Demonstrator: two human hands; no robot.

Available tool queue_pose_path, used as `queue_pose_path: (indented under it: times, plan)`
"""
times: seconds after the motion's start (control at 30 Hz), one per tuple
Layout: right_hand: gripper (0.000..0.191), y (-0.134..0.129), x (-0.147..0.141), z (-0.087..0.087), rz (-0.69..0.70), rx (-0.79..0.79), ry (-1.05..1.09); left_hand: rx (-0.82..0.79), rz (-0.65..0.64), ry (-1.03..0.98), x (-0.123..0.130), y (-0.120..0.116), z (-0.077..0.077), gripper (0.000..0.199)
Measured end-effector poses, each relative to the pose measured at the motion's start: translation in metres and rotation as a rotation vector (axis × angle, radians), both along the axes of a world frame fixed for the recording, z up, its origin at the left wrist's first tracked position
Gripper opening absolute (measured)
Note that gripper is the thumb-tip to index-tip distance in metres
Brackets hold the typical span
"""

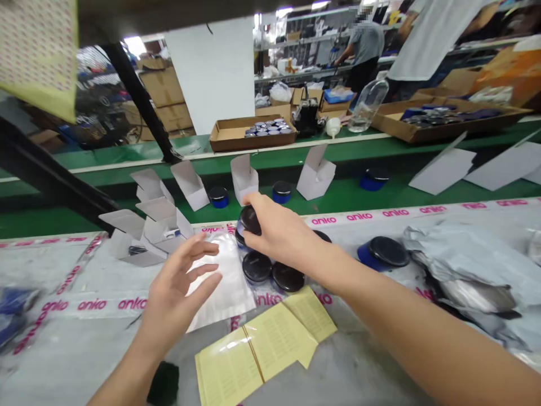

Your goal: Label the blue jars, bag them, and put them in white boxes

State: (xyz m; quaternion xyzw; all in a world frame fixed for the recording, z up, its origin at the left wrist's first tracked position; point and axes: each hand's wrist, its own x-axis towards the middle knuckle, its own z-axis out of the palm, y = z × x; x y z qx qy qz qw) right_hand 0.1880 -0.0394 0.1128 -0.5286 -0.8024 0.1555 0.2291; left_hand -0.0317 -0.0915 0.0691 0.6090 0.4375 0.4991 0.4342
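So, beyond the left hand [177, 296]: white cartons [158, 217], flaps open.
Left hand: open, fingers spread, just left of a translucent white pouch [222, 282].
Below both hands: yellow leaflets [262, 349].
Right hand [279, 231]: gripping a black-lidded jar [250, 221] from above, two similar jars [257, 266] just below it.
Right of that hand: a blue jar [382, 254] on its side, beside a crumpled grey bag [460, 259].

One left hand [180, 287], one right hand [274, 231], three blue jars [282, 192], two cardboard trays [252, 132]
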Motion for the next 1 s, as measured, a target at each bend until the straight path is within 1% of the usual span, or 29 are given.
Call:
queue_pose_path:
  times: [0.07, 0.17, 0.23, 0.27, 0.33, 0.37, 0.4, 0.47, 0.53, 0.6, 0.67, 0.7, 0.77, 0.83, 0.9, 0.93, 1.0]
  plan:
    - [0.050, 0.013, 0.000, 0.004, 0.021, -0.021, -0.148, -0.056, 0.021, -0.013, 0.005, 0.019, 0.001, 0.042]
    - [0.060, 0.025, -0.001, 0.017, 0.116, -0.140, -0.255, -0.170, 0.019, -0.153, 0.008, 0.044, -0.008, 0.041]
    - [0.067, 0.042, -0.004, 0.030, 0.191, -0.204, -0.263, -0.216, 0.028, -0.293, 0.008, 0.052, -0.017, 0.041]
    - [0.064, 0.054, -0.009, 0.036, 0.207, -0.195, -0.277, -0.226, 0.024, -0.357, 0.007, 0.053, -0.021, 0.041]
    - [0.045, 0.084, -0.028, 0.043, 0.182, -0.108, -0.336, -0.231, -0.001, -0.456, 0.004, 0.052, -0.026, 0.037]
    - [0.036, 0.100, -0.041, 0.043, 0.167, -0.079, -0.378, -0.230, -0.014, -0.494, 0.003, 0.051, -0.028, 0.035]
    - [0.032, 0.117, -0.055, 0.040, 0.161, -0.077, -0.418, -0.229, -0.027, -0.528, 0.002, 0.050, -0.029, 0.033]
    - [0.037, 0.144, -0.086, 0.030, 0.159, -0.133, -0.498, -0.234, -0.044, -0.584, 0.000, 0.048, -0.029, 0.031]
    - [0.040, 0.162, -0.111, 0.015, 0.140, -0.200, -0.574, -0.245, -0.059, -0.607, -0.002, 0.047, -0.029, 0.032]
    - [0.041, 0.170, -0.126, 0.005, 0.122, -0.241, -0.627, -0.243, -0.063, -0.598, -0.004, 0.046, -0.030, 0.036]
    - [0.041, 0.170, -0.129, 0.003, 0.117, -0.249, -0.653, -0.213, -0.045, -0.561, -0.004, 0.045, -0.031, 0.041]
    - [0.042, 0.168, -0.127, 0.006, 0.120, -0.243, -0.657, -0.183, -0.018, -0.533, -0.003, 0.044, -0.033, 0.043]
    - [0.047, 0.155, -0.116, 0.018, 0.138, -0.213, -0.646, -0.080, 0.075, -0.462, -0.001, 0.041, -0.035, 0.048]
    - [0.052, 0.134, -0.102, 0.034, 0.168, -0.161, -0.613, 0.083, 0.224, -0.375, 0.003, 0.038, -0.036, 0.055]
    - [0.050, 0.104, -0.088, 0.045, 0.207, -0.103, -0.547, 0.264, 0.353, -0.286, 0.007, 0.034, -0.037, 0.070]
    - [0.047, 0.088, -0.083, 0.046, 0.237, -0.077, -0.490, 0.335, 0.387, -0.251, 0.009, 0.032, -0.037, 0.080]
    - [0.043, 0.056, -0.076, 0.041, 0.279, -0.076, -0.406, 0.392, 0.383, -0.212, 0.011, 0.028, -0.037, 0.099]
